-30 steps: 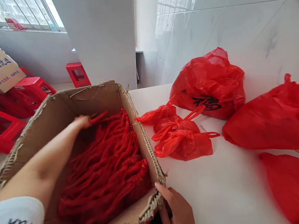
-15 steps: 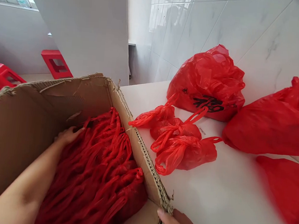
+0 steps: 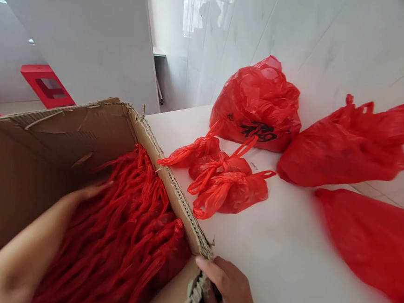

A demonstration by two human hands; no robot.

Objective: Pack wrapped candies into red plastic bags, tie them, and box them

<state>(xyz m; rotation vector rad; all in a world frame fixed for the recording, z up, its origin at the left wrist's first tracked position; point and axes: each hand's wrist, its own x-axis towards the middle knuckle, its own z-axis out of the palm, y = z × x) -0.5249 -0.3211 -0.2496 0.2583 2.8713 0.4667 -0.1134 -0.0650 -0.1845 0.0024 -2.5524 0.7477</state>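
A cardboard box with torn, ragged edges holds many tied red plastic bags, packed tightly in rows with their handles upward. My left hand reaches inside, against the bags at the box's left side. It is blurred and its fingers are mostly hidden, with only the thumb showing stretched out. Around the near right corner of the box wall my right hand is closed, thumb inside and fingers outside. Beside the box lie several small tied red bags on the white table.
A large red bag with black lettering stands against the tiled wall. Further right are another full red bag and a blurred red bag. Beyond the box, a red plastic stool stands by a grey panel.
The view has shifted, so the box and bags sit further left in it. My left hand has sunk lower among the bags. My right hand keeps hold of the box corner.
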